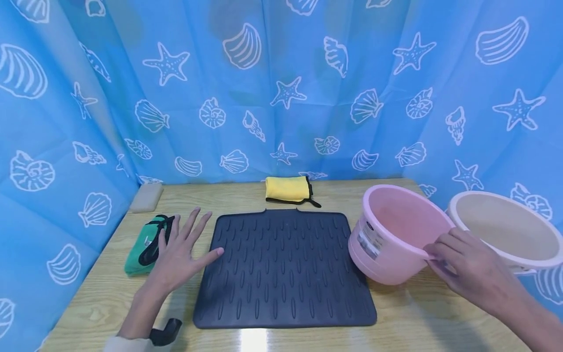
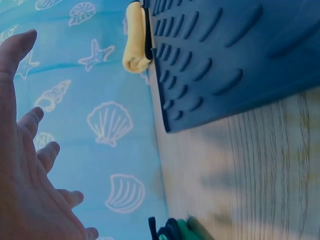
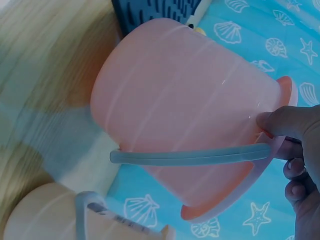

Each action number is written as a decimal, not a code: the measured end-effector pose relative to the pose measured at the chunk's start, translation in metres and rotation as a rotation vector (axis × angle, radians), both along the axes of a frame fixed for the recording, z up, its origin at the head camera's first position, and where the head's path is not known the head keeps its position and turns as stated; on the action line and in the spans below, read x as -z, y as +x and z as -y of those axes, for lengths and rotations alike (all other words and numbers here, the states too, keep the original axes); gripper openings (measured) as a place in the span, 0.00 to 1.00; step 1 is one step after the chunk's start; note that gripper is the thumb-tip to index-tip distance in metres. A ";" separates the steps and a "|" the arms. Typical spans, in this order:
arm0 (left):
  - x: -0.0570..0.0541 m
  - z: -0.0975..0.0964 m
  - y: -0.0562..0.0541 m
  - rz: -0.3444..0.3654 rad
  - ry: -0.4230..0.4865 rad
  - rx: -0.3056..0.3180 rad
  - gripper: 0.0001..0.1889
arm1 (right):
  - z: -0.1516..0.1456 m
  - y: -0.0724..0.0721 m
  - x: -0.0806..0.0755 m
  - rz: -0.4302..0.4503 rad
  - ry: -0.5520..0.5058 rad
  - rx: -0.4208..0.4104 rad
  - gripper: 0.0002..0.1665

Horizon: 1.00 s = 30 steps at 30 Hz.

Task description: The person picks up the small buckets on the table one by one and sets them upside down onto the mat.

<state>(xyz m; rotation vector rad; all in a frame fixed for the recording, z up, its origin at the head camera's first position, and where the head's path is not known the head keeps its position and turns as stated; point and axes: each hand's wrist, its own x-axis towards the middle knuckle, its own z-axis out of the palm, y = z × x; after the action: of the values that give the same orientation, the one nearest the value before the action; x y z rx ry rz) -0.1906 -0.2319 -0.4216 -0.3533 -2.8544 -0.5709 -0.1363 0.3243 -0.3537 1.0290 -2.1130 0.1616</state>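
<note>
My right hand (image 1: 470, 269) grips the rim of a pink bucket (image 1: 389, 249) at the right of the table, thumb outside the wall in the right wrist view. The bucket leans with its mouth toward the upper right, and its side overlaps the right edge of a dark ridged mat (image 1: 286, 269). A pale handle (image 3: 190, 156) hangs across the bucket's wall. My left hand (image 1: 178, 259) hovers with fingers spread between the mat and a folded green cloth (image 1: 145, 247), holding nothing.
A cream bucket (image 1: 506, 230) stands at the far right, beside the pink one. Behind the mat lies a folded yellow cloth (image 1: 288, 189) with black edging. A beige block (image 1: 146, 197) sits at the back left corner. Blue shell-print curtains (image 1: 264, 98) enclose the table (image 1: 105, 293).
</note>
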 end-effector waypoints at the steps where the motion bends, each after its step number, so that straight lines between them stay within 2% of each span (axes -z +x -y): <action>1: 0.000 -0.001 0.000 -0.001 0.000 -0.002 0.49 | 0.001 0.000 -0.001 -0.001 -0.003 0.003 0.32; 8: 0.001 -0.002 0.002 -0.009 0.000 -0.005 0.49 | 0.013 -0.003 -0.003 -0.021 -0.048 0.019 0.33; 15: 0.002 -0.001 0.004 0.012 0.028 -0.002 0.48 | 0.024 -0.005 -0.003 -0.019 -0.121 0.034 0.31; 20: 0.003 -0.001 0.004 0.006 0.029 -0.005 0.48 | 0.031 -0.007 -0.002 -0.003 -0.208 0.047 0.30; 26: 0.003 -0.002 0.002 0.000 0.038 0.010 0.48 | 0.039 -0.007 0.004 0.057 -0.326 0.117 0.32; 30: 0.003 -0.002 0.001 -0.001 0.044 0.011 0.48 | 0.046 -0.008 0.007 0.093 -0.429 0.118 0.32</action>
<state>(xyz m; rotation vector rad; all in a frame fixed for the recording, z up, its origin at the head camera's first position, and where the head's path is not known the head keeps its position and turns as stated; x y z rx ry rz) -0.1895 -0.2298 -0.4249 -0.3616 -2.8355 -0.6342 -0.1443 0.2783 -0.3607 0.6512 -2.0886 0.5860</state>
